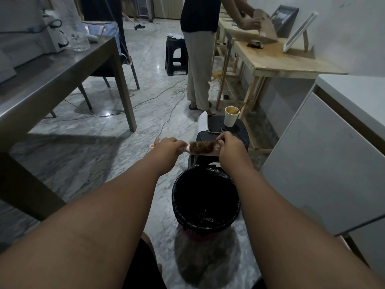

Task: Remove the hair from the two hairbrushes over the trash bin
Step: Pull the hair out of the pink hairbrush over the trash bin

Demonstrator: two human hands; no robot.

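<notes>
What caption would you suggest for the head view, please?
Left hand holds a hair-clogged hairbrush by its handle, right hand pinches its tip, near a trash bin.

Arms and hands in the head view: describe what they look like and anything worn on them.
The left forearm and right forearm are bare right to the frame edge, with no sleeves in view. The left hand and right hand are ungloved. No watch, bracelet, ring or marking is visible on either.
</notes>
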